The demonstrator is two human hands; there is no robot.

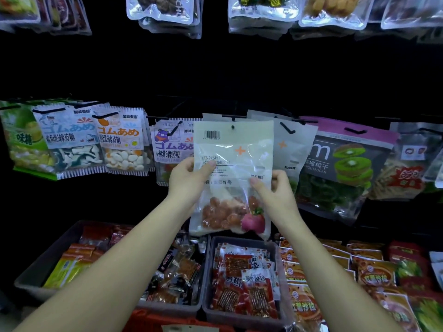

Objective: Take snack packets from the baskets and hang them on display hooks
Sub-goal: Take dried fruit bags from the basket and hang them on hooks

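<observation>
1. A person holds a clear plum packet (233, 164) upright against the display wall, its hang hole just below a black hook (233, 117).
2. The left hand (188, 180) pinches the packet's left edge, thumb in front. The right hand (278, 195) pinches the right edge, a two-sided hold that likely keeps the film flat for threading.
3. Grey baskets (211, 259) of stock sit below, and a kiwi packet (345, 164) hangs to the right.
</observation>
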